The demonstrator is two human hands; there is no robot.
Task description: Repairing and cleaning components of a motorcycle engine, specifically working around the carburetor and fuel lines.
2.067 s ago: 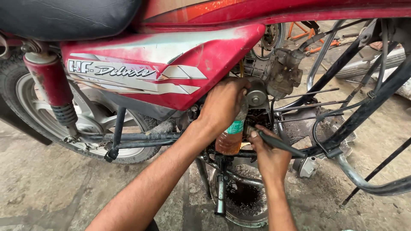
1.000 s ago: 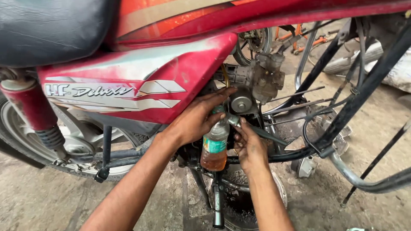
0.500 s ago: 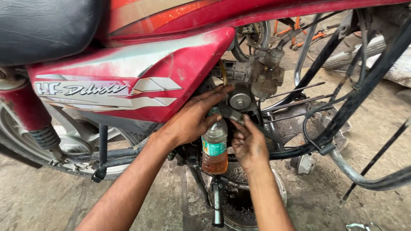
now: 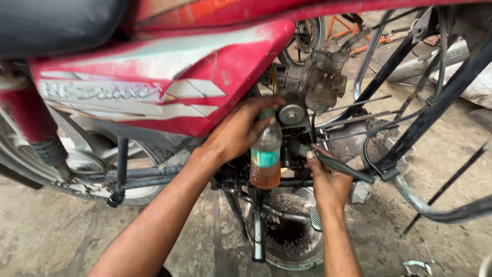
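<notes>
Left hand [image 4: 238,134] grips an upright bottle [image 4: 266,156] of amber liquid beneath the carburettor [image 4: 324,82]; at three o'clock, right hand [image 4: 328,179] fingers pinch a black hose [image 4: 343,168], steadying it.

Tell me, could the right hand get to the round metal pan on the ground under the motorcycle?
Probably yes: the right hand sits just above the pan, with only a thin footrest bar crossing between.

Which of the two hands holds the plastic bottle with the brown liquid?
The left hand grips the bottle at its upper part, under the red side panel. The right hand holds a black hose instead.
</notes>
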